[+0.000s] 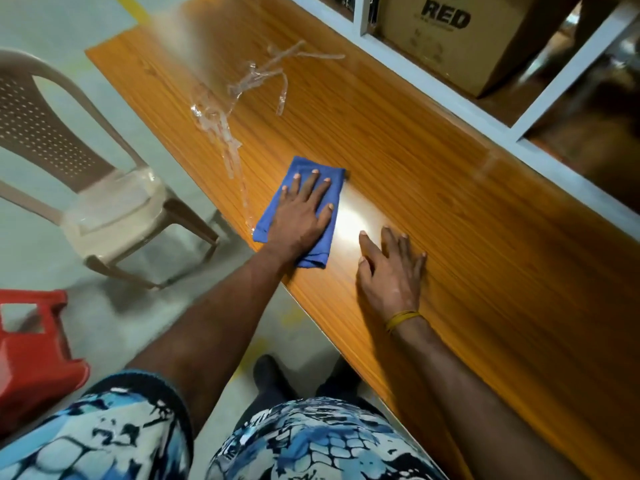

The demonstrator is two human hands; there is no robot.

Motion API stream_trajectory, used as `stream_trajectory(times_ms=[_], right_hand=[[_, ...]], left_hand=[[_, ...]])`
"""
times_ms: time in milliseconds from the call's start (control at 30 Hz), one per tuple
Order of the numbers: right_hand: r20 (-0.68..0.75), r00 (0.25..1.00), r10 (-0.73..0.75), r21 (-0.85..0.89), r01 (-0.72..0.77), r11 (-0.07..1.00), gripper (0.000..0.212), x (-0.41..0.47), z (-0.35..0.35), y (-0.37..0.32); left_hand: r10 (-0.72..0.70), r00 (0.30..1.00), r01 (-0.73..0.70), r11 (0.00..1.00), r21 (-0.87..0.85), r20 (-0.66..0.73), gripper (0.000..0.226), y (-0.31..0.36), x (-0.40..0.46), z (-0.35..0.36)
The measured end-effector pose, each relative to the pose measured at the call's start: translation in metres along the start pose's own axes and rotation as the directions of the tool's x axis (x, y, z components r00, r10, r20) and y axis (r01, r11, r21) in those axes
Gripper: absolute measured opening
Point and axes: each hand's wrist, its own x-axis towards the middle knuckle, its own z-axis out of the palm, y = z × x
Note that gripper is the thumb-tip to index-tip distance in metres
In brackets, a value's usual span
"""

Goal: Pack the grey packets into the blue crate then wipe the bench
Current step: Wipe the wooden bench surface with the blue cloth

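**Blue cloth under a flat hand on the wooden bench**

The bench (433,174) runs as a long orange-brown wooden top from the upper left of the frame down to the lower right. Near the middle of the frame, close to the bench's front edge, lies a folded blue cloth (277,209). The left hand (304,213) presses flat on it, palm down, fingers straight and spread apart, fingertips pointing toward the top of the frame.

Just to the right of the cloth, the right hand (391,271) rests on the bare wood, fingers stretched out and close together, thumb apart on its left side. A yellow band (403,319) circles that wrist. A bright patch of reflected light sits on the wood between the two hands.

Above the cloth, toward the upper middle of the frame, crumpled clear plastic strips (242,95) lie on the bench. A cardboard box (460,43) printed "RED" stands on a shelf at the upper right. At the left stands a beige plastic chair (69,161), and below it, at the left edge, a red stool (31,358).
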Motion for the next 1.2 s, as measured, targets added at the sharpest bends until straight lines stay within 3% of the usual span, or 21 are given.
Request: stream_trajectory(times_ms=[233,500,600,700,800,1033,1200], right_hand=[[0.011,0.998,0.057,0.004,-0.057,0.998,0.053,0.002,-0.003,-0.022],[0.012,0.990,0.142,0.060,-0.143,0.988,0.053,-0.005,0.004,-0.055],[0.008,0.984,0.176,0.075,-0.176,0.982,0.053,-0.010,0.008,-0.069],[-0.009,0.982,0.190,0.083,-0.189,0.979,0.052,-0.015,0.012,-0.081],[-0.034,0.979,0.199,0.109,-0.194,0.975,0.052,-0.022,0.013,-0.089],[-0.049,0.972,0.230,0.144,-0.221,0.965,0.051,-0.020,0.015,-0.095],[-0.035,0.974,0.224,0.144,-0.217,0.965,0.054,0.002,0.014,-0.090]], left_hand=[[-0.355,0.928,0.361,0.931,0.045,-0.113,0.062,-0.040,-0.013,-0.013],[-0.509,0.855,0.512,0.859,0.005,-0.100,0.062,-0.031,-0.055,-0.020],[-0.423,0.902,0.427,0.904,0.033,-0.087,0.062,-0.032,-0.073,-0.017],[-0.224,0.972,0.230,0.969,0.090,-0.071,0.063,-0.041,-0.087,-0.013],[-0.059,0.998,0.057,0.988,0.146,0.012,0.063,-0.051,-0.088,-0.014],[0.152,0.979,-0.166,0.982,0.094,0.136,0.064,-0.060,-0.054,-0.026],[0.345,0.917,-0.361,0.931,0.050,0.201,0.062,-0.063,-0.019,-0.024]])
